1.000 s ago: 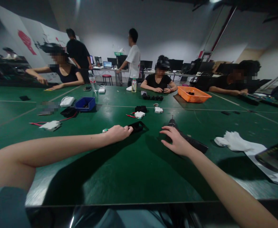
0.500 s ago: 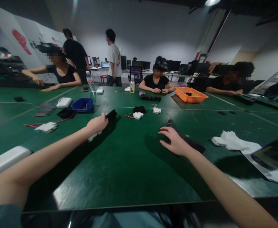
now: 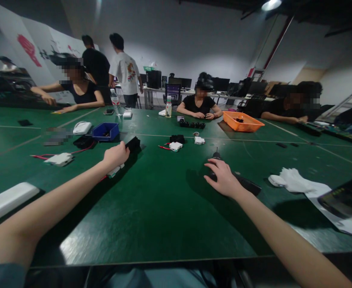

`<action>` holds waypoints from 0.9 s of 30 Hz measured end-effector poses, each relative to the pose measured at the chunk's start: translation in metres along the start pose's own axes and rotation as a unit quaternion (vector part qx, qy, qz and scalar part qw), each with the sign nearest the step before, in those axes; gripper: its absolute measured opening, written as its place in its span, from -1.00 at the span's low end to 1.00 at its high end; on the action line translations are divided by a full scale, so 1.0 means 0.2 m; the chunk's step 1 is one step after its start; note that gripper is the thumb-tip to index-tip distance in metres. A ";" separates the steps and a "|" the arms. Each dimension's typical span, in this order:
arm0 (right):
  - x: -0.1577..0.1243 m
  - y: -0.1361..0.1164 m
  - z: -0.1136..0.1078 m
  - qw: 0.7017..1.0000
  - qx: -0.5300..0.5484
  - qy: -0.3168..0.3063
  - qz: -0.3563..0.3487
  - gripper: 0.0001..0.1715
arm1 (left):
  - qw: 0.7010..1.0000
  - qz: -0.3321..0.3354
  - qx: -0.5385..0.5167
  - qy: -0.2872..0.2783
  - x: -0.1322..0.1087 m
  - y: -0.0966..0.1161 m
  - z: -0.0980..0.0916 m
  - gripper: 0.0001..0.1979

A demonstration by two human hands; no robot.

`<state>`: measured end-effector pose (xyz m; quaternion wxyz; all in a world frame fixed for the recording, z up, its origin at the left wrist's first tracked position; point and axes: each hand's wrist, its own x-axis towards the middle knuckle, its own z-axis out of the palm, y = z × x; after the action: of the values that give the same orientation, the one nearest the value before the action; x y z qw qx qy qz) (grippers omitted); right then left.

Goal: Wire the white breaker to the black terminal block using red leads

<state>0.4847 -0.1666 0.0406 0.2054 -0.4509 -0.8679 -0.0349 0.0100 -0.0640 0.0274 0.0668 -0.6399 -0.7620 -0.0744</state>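
Observation:
My left hand (image 3: 115, 157) is closed around a black rectangular piece (image 3: 133, 145) and holds it just above the green table. A white connector block (image 3: 115, 171) with a red lead lies beneath that wrist, partly covered by it. My right hand (image 3: 223, 177) is over a black power screwdriver (image 3: 248, 185) lying on its side, the bit pointing away from me. Thumb and fingers are spread apart around the tool's body; whether they touch it I cannot tell. The hand hides the middle of the screwdriver.
A blue bin (image 3: 105, 132) stands beyond my left hand. White blocks with red leads (image 3: 175, 147) lie mid-table, and an orange basket (image 3: 242, 121) is farther back. A long white case (image 3: 9, 203) is at left; crumpled paper (image 3: 296, 181) lies at right. Other people sit around the table.
My left hand has moved left and slightly toward me with the black piece. My right hand has settled a little over the screwdriver. In the background a standing person has moved left.

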 end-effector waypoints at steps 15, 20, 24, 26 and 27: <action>0.10 0.23 0.08 0.993 -0.107 0.024 0.041 -0.50 | 0.989 0.125 -0.029 0.068 0.00 0.06 0.05 -0.38; 0.26 0.14 0.08 0.991 -0.131 0.030 0.008 -0.55 | 0.992 0.101 -0.041 0.062 0.03 0.05 0.03 -0.47; 0.57 -0.12 0.15 0.996 -0.068 -0.010 -0.058 -0.62 | 0.993 0.085 -0.052 0.058 0.06 0.05 0.04 -0.46; 0.76 -0.23 0.22 0.998 -0.032 -0.034 -0.043 -0.62 | 0.993 0.086 -0.067 0.055 0.06 0.05 0.04 -0.45; 0.85 -0.26 0.27 0.998 -0.018 -0.048 -0.027 -0.61 | 0.992 0.084 -0.074 0.052 0.06 0.05 0.05 -0.44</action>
<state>0.3385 -0.0538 0.0639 0.1540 -0.4324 -0.8878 -0.0342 0.0171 -0.0481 0.0206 0.0645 -0.7003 -0.6932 -0.1581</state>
